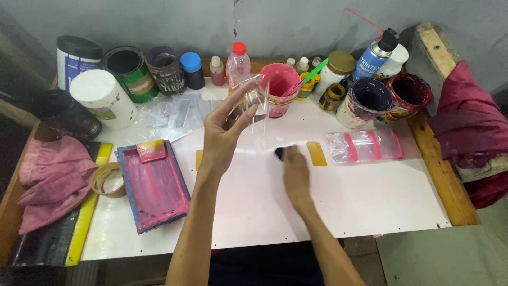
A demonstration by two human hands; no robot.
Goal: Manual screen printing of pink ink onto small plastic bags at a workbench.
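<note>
My left hand (225, 127) is raised above the white board (370, 201) and pinches a clear plastic bag (255, 103) between thumb and fingers. My right hand (295, 172) rests low on the board, pressing a small dark object (279, 153), its motion blurred. Two yellow tape strips (317, 153) lie on the board beside the right hand.
A pink-stained printing frame (153, 185) lies left. A stack of clear bags with pink stripes (364, 145) lies right. Paint cans, bottles, a pink cup (280, 85) and a spray can (373, 55) line the back. Pink rags (50, 175), tape roll (108, 180).
</note>
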